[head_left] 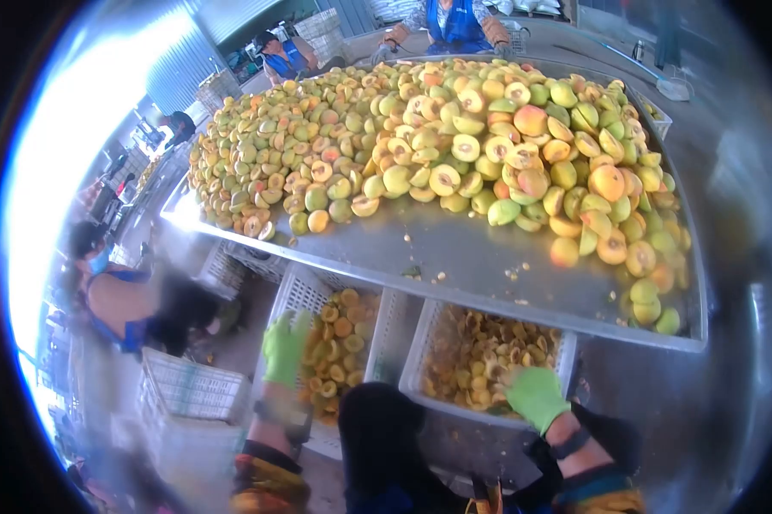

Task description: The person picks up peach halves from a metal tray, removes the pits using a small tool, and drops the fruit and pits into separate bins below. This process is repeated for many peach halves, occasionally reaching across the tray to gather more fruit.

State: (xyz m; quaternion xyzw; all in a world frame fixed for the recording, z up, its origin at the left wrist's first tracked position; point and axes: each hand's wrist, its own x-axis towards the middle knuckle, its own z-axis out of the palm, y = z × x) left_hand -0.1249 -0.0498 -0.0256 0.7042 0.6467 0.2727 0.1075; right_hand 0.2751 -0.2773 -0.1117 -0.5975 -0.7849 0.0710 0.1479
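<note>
My left hand (285,349), in a bright green glove, is over the left rim of a white crate (298,291) of yellow peach halves (343,330). Blur softens its fingers, but they look apart with nothing between them. My right hand (538,399), gloved the same, is at the near right corner of a second white crate (414,364). Smaller, browner fruit pieces (480,355) fill that one. The right fingertips are smeared, so their grip cannot be made out. Beyond both crates, a big heap of cut peaches (446,141) covers much of a metal table (377,244).
The table's raised metal edge (454,289) runs just above the crates. A stacked white crate (189,390) stands at left, near a seated person (129,295). Two people in blue vests are across the table, one at the far side (454,26). A long-handled dustpan (673,88) lies at far right.
</note>
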